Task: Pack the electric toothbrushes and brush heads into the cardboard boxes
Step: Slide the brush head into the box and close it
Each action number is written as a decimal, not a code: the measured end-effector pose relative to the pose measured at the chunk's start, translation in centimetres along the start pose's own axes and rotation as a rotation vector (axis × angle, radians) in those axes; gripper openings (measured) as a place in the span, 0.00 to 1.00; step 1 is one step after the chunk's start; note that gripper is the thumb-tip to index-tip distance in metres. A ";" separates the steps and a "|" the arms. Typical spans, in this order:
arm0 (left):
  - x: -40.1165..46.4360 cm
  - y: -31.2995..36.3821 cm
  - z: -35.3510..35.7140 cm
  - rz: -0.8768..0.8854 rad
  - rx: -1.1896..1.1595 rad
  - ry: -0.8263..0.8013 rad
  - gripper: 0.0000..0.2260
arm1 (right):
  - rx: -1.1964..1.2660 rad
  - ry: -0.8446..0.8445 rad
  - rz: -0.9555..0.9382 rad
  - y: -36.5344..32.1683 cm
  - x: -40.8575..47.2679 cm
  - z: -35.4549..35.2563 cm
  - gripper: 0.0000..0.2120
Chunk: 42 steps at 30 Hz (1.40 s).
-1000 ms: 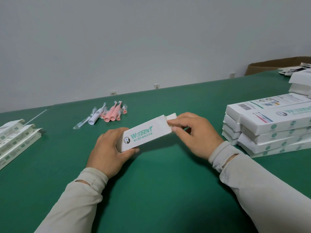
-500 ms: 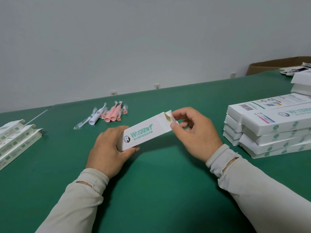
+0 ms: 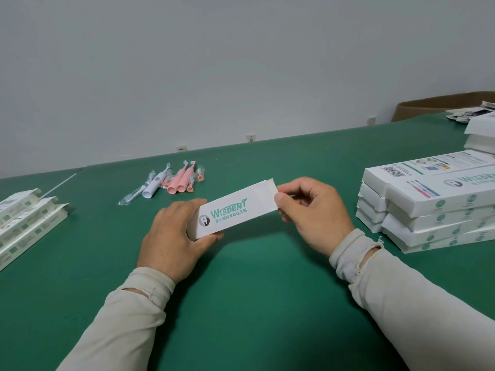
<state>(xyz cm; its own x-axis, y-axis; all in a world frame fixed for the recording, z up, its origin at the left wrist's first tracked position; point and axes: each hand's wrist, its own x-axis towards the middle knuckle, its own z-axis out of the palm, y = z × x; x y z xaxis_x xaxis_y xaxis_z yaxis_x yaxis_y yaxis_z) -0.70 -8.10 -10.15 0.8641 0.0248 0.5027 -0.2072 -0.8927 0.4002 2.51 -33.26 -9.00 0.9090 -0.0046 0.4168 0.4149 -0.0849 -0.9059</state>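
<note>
Held item: one long white cardboard box [image 3: 235,208] with green "WISDENT" lettering, lifted just above the green table [image 3: 254,290], near-centre of view, far end tilted up to the right.

Left hand [image 3: 171,234]: grasps the box's near end, fingers curled round the top edge, thumb under the lower edge.

Right hand [image 3: 312,212]: pinches the box's far end, thumb on the front face at the end flap, fingers curled behind. The flap looks folded in; whether it is fully tucked I cannot tell.

Loose stock on the table, beyond the held box, well apart from it:
- white electric toothbrush [image 3: 156,183], count 1, lying flat.
- pink electric toothbrushes [image 3: 180,179], count 2, side by side, just beside the white one.
- small brush heads in clear wrappers [image 3: 132,195], several around the handles; exact count not readable.

Right side: stack of closed white printed boxes [image 3: 426,207], four layers visible at the near end, running out of view, so the total is uncertain. Behind it, two more white boxes [image 3: 480,135] stacked at the picture's edge, some printed leaflets [image 3: 467,115], and a brown cardboard carton [image 3: 439,104] past the table edge.

Left edge: three flat unfolded white box blanks [image 3: 26,223], overlapping, partly cut off.

Both forearms in pale beige sleeves [image 3: 401,298].
</note>
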 end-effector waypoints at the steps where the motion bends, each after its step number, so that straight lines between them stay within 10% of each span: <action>1: 0.0 0.1 0.0 -0.002 0.008 0.003 0.26 | -0.010 -0.003 -0.005 0.1 -0.1 0.0 0.06; 42: -0.4 1.2 -0.6 -0.001 -0.190 -0.054 0.26 | 0.254 0.196 0.140 1.2 0.7 0.0 0.09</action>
<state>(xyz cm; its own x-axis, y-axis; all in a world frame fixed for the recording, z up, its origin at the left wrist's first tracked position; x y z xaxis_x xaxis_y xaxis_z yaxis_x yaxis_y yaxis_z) -1.60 -8.93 -9.40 0.8869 -0.0028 0.4620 -0.2845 -0.7913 0.5412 3.61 -33.41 -9.77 0.9431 -0.1918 0.2716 0.3058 0.1801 -0.9349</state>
